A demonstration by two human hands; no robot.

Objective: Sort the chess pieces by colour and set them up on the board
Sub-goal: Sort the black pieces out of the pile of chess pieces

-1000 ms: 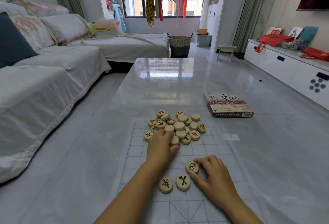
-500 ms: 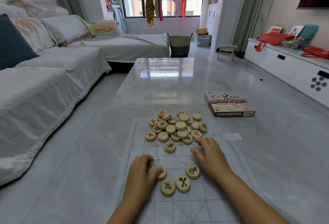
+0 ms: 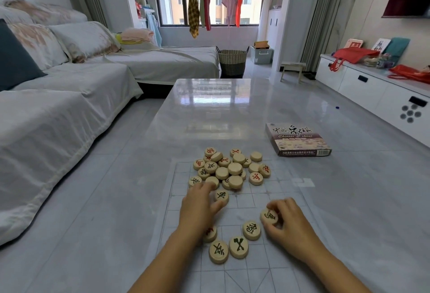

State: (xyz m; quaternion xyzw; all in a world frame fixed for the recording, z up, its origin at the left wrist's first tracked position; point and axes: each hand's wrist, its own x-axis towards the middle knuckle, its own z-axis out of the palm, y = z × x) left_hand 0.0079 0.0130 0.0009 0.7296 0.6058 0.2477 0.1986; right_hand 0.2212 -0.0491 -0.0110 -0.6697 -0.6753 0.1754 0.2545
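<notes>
1. Pieces heaped in a pile (image 3: 229,168) at the far end of the board (image 3: 288,202), a thin clear sheet with a printed grid, spread flat on the table (image 3: 221,111); some discs face up with red or dark characters, others blank side up.
2. Left hand (image 3: 200,206) stretched forward, fingers loosely spread, fingertips at the near edge of the pile and thumb against a lone dark-marked piece (image 3: 221,195); nothing clenched in it.
3. Right hand (image 3: 285,224) curled around a dark-marked disc (image 3: 269,216), pinched between thumb and fingers just above the board.
4. Sorted group near the wearer: three dark-marked pieces close together, (image 3: 251,230), (image 3: 238,247) and (image 3: 218,251), the last two touching.
5. Red-marked piece (image 3: 210,233) partly hidden under the left wrist, just beside that group.
6. Game box (image 3: 298,139) flat on the table, beyond the board to the right, well apart from the pile.
</notes>
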